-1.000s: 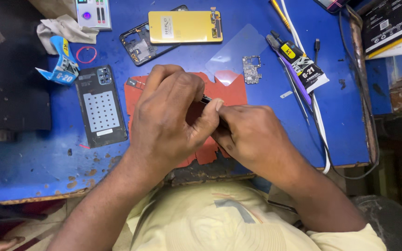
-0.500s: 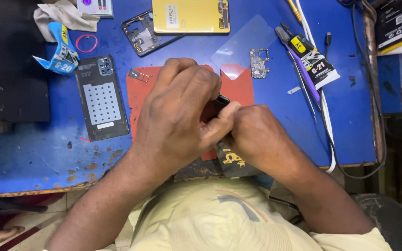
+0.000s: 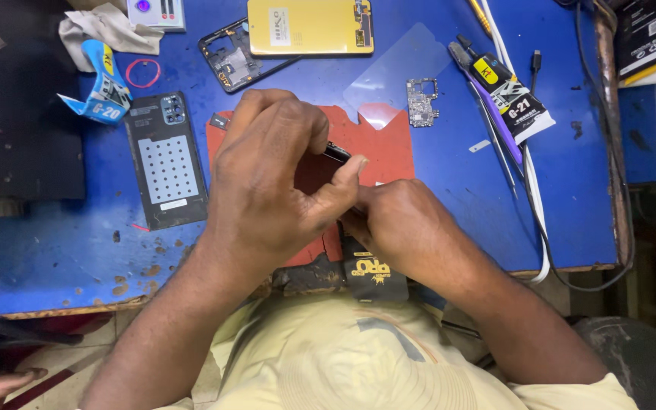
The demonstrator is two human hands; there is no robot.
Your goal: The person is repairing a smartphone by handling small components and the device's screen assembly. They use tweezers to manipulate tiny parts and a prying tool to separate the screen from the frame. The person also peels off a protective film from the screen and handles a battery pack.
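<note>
1. My left hand (image 3: 267, 182) pinches a small dark part (image 3: 337, 154) between thumb and fingers, above the red rubber mat (image 3: 385, 148).
2. My right hand (image 3: 404, 228) touches it, fingers curled; what they grip I cannot tell.

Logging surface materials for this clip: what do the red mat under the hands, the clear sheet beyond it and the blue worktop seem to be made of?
Red mat under the hands: probably rubber or silicone, matte, with cut notched edges.
Clear sheet: thin glass or plastic film, transparent with a faint sheen; which one is unclear.
Blue worktop: looks like a painted or laminated board, with worn brown patches along the front edge.
</note>
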